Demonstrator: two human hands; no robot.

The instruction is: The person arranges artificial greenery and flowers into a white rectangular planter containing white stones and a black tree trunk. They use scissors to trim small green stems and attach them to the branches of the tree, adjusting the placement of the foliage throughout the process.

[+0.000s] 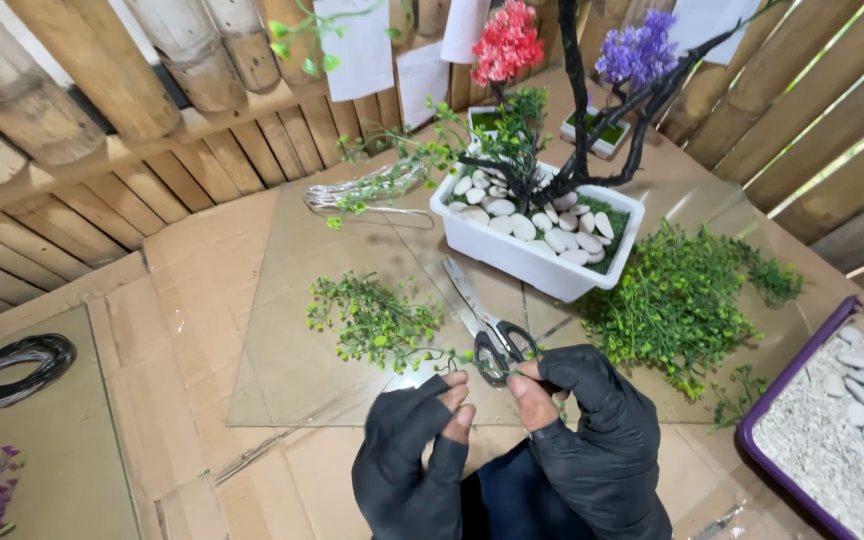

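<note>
Both hands wear black fingerless gloves, bare fingertips exposed. The left hand (414,440) and the right hand (592,430) meet at the bottom centre, thumbs and forefingers pinched together on a thin green sprig stem (457,358). The stem runs from the fingertips leftward into a small leafy sprig (372,320) lying on a clear glass sheet (282,360). Both sets of fingers are closed in a pinch; what lies between them is too small to make out beyond the stem.

Scissors (487,320) with black loop handles and bright metal blades lie on the glass just beyond the fingertips, handles nearest the right hand, blades pointing away.

To the right, a loose heap of green plastic foliage (682,300). At the right edge, a purple-rimmed tray (752,425) of white gravel and pebbles.

Farther off, a white rectangular planter (532,262) holds smooth white pebbles, a green mat and a dark twisted trunk bearing red and purple blossom clusters. A bundle of silver wire (362,192) lies left of it. The work surface is brown cardboard (192,270); bamboo poles (82,80) stand behind.
</note>
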